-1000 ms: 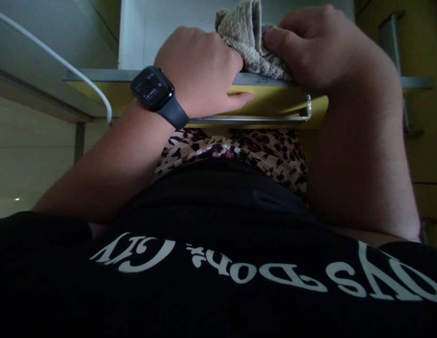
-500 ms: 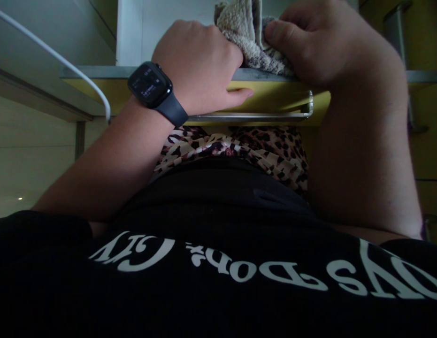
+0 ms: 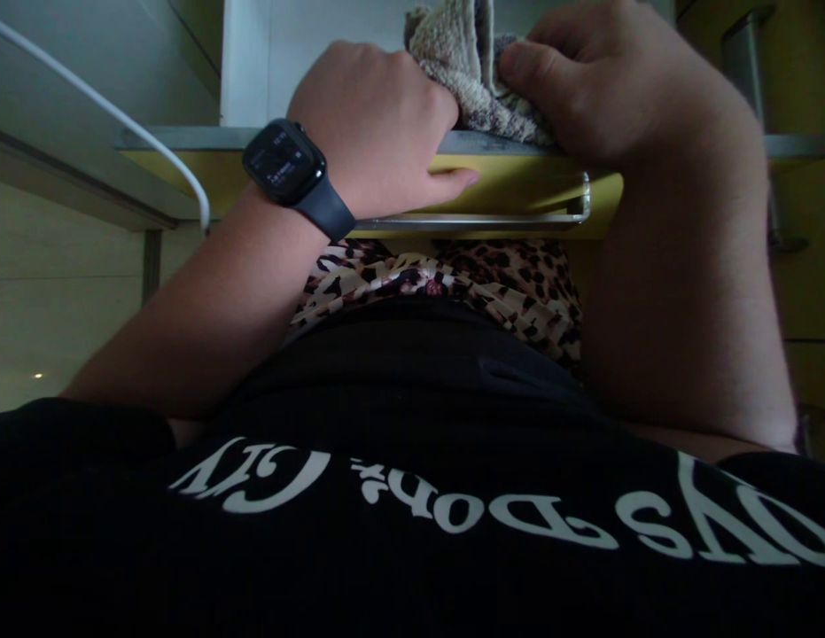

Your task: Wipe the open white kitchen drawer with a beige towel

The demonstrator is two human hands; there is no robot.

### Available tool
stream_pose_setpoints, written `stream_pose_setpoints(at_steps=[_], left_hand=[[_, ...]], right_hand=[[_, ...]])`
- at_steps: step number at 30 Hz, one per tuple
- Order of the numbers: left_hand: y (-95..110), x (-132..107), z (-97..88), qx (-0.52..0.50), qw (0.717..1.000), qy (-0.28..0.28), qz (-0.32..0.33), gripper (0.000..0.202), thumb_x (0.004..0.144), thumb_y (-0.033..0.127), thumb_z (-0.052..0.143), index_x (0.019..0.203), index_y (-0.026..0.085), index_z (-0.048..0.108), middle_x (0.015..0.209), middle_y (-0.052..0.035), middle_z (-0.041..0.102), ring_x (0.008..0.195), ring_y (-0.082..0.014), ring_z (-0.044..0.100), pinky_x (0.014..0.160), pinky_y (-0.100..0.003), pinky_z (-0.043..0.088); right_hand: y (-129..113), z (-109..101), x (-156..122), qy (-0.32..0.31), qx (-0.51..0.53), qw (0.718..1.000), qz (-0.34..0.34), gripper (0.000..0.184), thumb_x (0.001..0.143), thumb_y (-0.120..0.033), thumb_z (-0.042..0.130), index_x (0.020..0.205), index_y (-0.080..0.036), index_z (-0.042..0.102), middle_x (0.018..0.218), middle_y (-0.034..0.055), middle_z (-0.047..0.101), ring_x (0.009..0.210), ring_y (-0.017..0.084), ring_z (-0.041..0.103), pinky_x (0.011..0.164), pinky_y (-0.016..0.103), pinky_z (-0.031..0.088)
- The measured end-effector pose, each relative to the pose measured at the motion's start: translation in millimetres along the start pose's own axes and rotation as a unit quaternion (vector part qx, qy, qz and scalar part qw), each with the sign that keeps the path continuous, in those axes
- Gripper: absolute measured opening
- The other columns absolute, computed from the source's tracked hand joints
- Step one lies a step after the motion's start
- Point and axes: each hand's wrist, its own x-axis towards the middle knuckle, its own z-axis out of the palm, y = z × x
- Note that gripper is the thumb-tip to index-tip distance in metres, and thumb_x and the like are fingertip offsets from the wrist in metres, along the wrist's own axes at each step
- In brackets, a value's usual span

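A bunched, beige-and-grey cloth [image 3: 455, 66] of towel-like fabric lies against the top edge of a pulled-out drawer [image 3: 505, 168] with a yellow front. My right hand [image 3: 598, 89] is closed on the cloth's right side, its thumb pressed to the fabric and its other fingers mostly hidden. Over the same edge, left of the cloth, my left hand [image 3: 378, 124] grips the drawer front. Its thumb lies along the outer yellow face, and its fingers are bent over the inner side, out of sight. A dark watch [image 3: 285, 164] is on my left wrist.
Below the drawer's top edge runs a metal handle [image 3: 465, 221], close to my patterned trousers [image 3: 425, 270]. A white cable [image 3: 120, 111] hangs at the left beside a pale cabinet surface. More yellow fronts with a metal handle [image 3: 744, 62] stand on the right.
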Motion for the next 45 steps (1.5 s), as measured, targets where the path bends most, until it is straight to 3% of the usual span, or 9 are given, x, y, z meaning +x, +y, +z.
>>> stream_pose_setpoints(at_steps=[3,8,14,25,35,45], left_hand=[[0.2,-0.1,-0.1,0.003,1.0,-0.005,-0.009,0.079,0.097,0.073,0.042,0.122,0.006,0.076,0.114,-0.0243,0.074,0.12,-0.0515,0.069,0.095,-0.067,0.054],[1.2,0.0,-0.6,0.005,1.0,-0.005,-0.01,0.078,0.097,0.071,0.043,0.121,0.006,0.077,0.112,-0.0243,0.075,0.119,-0.0498,0.07,0.095,-0.065,0.055],[2.1,-0.8,-1.7,0.005,1.0,-0.003,-0.008,0.076,0.097,0.07,0.044,0.119,0.005,0.077,0.11,-0.0254,0.075,0.117,-0.0509,0.071,0.093,-0.065,0.056],[1.8,-0.5,-0.6,0.005,1.0,-0.012,-0.027,0.075,0.096,0.074,0.043,0.124,0.012,0.077,0.117,-0.0195,0.076,0.122,-0.0424,0.071,0.099,-0.056,0.054],[1.2,-0.6,-0.5,0.004,1.0,-0.002,-0.01,0.076,0.097,0.072,0.044,0.12,0.008,0.078,0.112,-0.0228,0.076,0.118,-0.0472,0.072,0.094,-0.059,0.056],[0.3,-0.3,0.6,0.005,1.0,0.003,-0.005,0.077,0.098,0.071,0.045,0.12,0.005,0.077,0.11,-0.0241,0.075,0.118,-0.049,0.071,0.094,-0.063,0.056]], right_hand=[[-0.1,-1.0,0.1,0.0,-0.001,1.0,0.002,0.043,0.1,-0.053,0.044,0.075,-0.018,0.045,0.071,0.001,0.041,0.071,0.013,0.041,0.074,0.031,0.029],[0.1,-1.1,0.5,0.0,-0.004,1.0,0.006,0.044,0.101,-0.053,0.045,0.074,-0.018,0.045,0.068,-0.0013,0.036,0.064,0.01,0.03,0.069,0.031,0.025],[-0.7,-0.7,-0.1,-0.003,0.003,1.0,0.007,0.043,0.1,-0.053,0.046,0.076,-0.019,0.046,0.069,-0.0008,0.037,0.065,0.011,0.031,0.069,0.031,0.022],[1.5,-0.2,1.7,0.0,-0.003,1.0,0.016,0.045,0.103,-0.053,0.048,0.089,-0.016,0.068,0.068,-0.0007,0.042,0.064,0.012,0.032,0.07,0.03,0.028],[-1.3,-2.1,0.2,-0.006,0.005,1.0,0.015,0.041,0.101,-0.053,0.047,0.077,-0.019,0.047,0.069,-0.0008,0.037,0.065,0.012,0.031,0.068,0.032,0.022],[-0.1,-0.7,0.4,-0.003,0.007,1.0,-0.001,0.041,0.101,-0.051,0.045,0.076,-0.018,0.046,0.069,-0.0009,0.036,0.064,0.01,0.029,0.069,0.031,0.02]])
